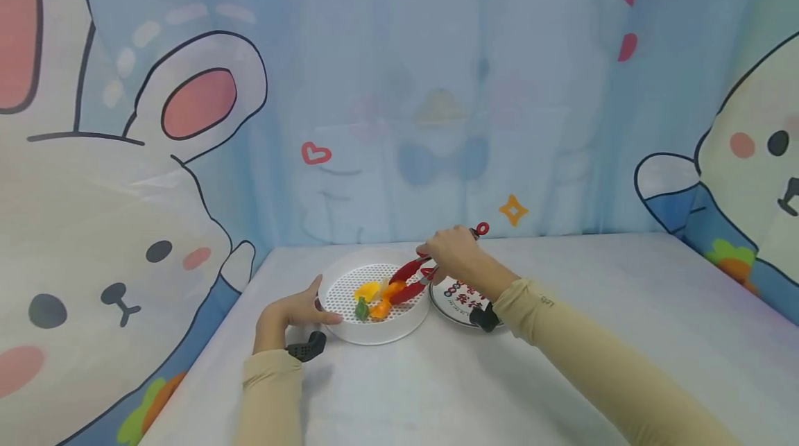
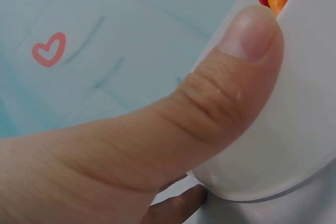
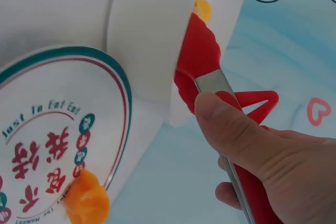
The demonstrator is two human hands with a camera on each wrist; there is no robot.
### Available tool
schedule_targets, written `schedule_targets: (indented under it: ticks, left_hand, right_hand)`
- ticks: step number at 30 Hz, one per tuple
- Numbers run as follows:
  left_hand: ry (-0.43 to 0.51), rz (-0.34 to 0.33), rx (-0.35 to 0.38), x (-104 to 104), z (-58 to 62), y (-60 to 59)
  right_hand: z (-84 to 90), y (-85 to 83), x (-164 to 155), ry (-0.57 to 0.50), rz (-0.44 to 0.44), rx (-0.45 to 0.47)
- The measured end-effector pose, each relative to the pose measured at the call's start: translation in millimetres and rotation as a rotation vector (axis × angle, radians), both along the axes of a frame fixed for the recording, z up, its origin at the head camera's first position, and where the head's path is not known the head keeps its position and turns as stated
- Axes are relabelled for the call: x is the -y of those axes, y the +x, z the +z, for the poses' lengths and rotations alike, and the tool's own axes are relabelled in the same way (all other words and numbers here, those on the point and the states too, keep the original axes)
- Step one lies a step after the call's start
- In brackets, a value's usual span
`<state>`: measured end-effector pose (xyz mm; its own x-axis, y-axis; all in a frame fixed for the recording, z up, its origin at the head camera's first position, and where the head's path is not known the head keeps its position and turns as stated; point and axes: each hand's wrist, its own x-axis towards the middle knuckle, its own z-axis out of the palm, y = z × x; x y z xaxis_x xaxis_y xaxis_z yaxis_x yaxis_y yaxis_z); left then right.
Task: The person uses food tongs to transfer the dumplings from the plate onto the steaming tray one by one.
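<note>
A round white perforated strainer basket (image 1: 349, 331) stands on the table with yellow (image 1: 366, 290), orange (image 1: 379, 309) and green (image 1: 361, 309) food pieces in it. My left hand (image 1: 293, 318) holds its near left rim, thumb over the edge (image 2: 247, 40). My right hand (image 1: 452, 252) grips red tongs (image 1: 408, 278), whose tips reach into the basket around an orange piece (image 1: 393, 288). In the right wrist view the red tongs (image 3: 207, 72) pass over the basket wall (image 3: 149, 40).
A white plate with red lettering and a green rim (image 1: 458, 304) lies just right of the basket; an orange piece (image 3: 86, 200) sits on the plate (image 3: 47, 103). Cartoon rabbit curtains enclose the white table on three sides.
</note>
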<state>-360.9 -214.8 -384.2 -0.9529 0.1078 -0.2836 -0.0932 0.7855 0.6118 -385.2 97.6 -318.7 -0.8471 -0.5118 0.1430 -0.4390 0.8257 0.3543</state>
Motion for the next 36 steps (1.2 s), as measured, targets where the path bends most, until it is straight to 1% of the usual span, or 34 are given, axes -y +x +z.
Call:
schedule_targets:
  ticks: [5, 13, 21, 25, 28, 30, 33, 35, 36]
  left_hand:
    - [0.017, 0.002, 0.005, 1, -2.5, 0.3]
    - [0.038, 0.008, 0.002, 3, -3.7, 1.2]
    - [0.03, 0.019, 0.012, 2, -4.3, 1.4]
    - [0.028, 0.012, 0.009, 1, -4.2, 1.4]
    - [0.016, 0.003, 0.004, 1, -3.3, 0.7]
    - [0.009, -0.001, 0.002, 0, -2.1, 0.0]
    - [0.007, -0.004, 0.0, 0, -0.6, -1.3]
    - [0.002, -0.005, 0.0, 1, -0.2, -1.7]
    - [0.002, -0.011, 0.001, 1, 0.1, -1.7]
  right_hand:
    - [-4.1, 0.5, 5, -0.027, -0.018, 0.022]
    - [-12.6, -1.5, 13, -0.111, -0.031, 0.078]
    - [-23.3, -5.8, 6, -0.195, -0.101, 0.133]
    - [-22.2, -4.9, -2, -0.258, -0.1, 0.162]
    - [-17.4, -3.7, -14, -0.365, -0.107, 0.199]
    - [-14.7, -3.3, -27, -0.475, -0.125, 0.215]
    - [-14.8, -2.3, -54, -0.647, -0.155, 0.181]
    - [-19.3, -1.8, -75, -0.726, -0.188, 0.142]
    - [-21.8, -0.9, -86, -0.746, -0.211, 0.13]
